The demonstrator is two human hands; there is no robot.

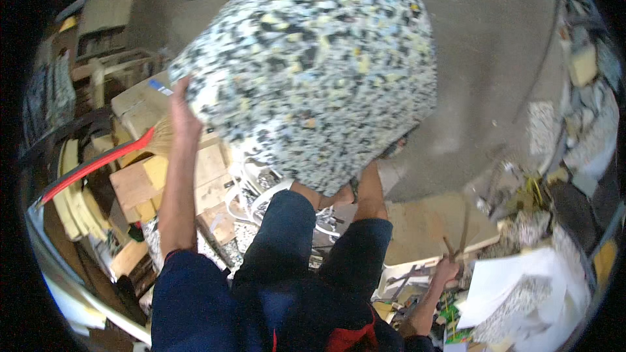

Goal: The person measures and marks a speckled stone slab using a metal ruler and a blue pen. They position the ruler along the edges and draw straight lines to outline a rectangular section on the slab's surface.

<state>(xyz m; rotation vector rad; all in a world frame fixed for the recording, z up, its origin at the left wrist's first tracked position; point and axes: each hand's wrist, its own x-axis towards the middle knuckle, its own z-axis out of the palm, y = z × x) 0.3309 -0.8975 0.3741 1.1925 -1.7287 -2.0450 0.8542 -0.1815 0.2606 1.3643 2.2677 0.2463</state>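
A large block of speckled foam, flecked white, black, blue and yellow, fills the upper middle and is lifted in front of me. My left hand grips its left edge, arm stretched up from a blue sleeve. My two legs in dark shorts run under the block, and its lower edge hides my shins. Low on the right, my right hand is closed around what looks like a thin brown stick beside a white plastic frame; the grip is small and hard to read.
A broom with a red handle lies at left across wooden blocks and boards. White curved plastic parts sit by my knees. Bare concrete floor spreads upper right. Paper sheets and foam scraps pile at lower right.
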